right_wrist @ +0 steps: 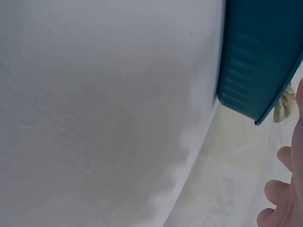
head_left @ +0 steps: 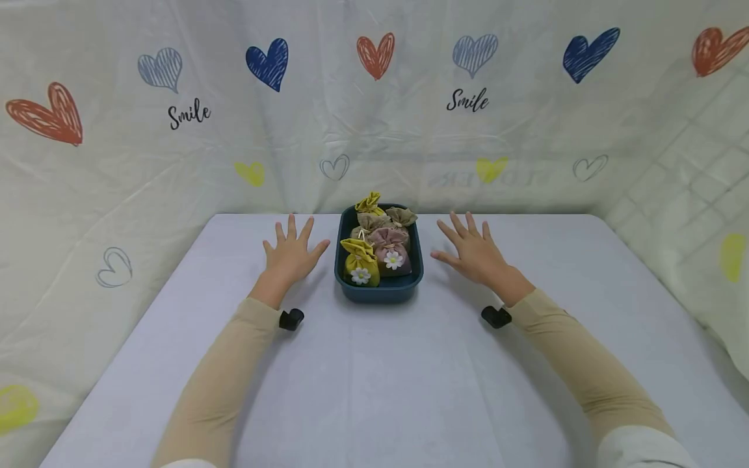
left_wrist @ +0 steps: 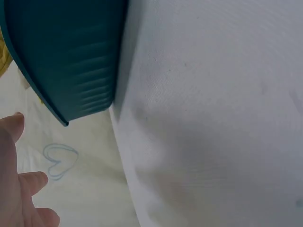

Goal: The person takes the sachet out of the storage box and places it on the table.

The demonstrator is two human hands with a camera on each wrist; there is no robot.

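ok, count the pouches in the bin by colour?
Yellow pouches: 2, front and back
Pink pouch: 1
Tan pouches: 2 showing
Total: 5 in view in the bin; any underneath are hidden.

I see a dark teal tray (head_left: 345,276) at the worktop's far middle, packed with small tied sachet bags: a yellow one (head_left: 359,262) and a pink one (head_left: 391,252) with daisies in front, beige ones (head_left: 386,220) behind.
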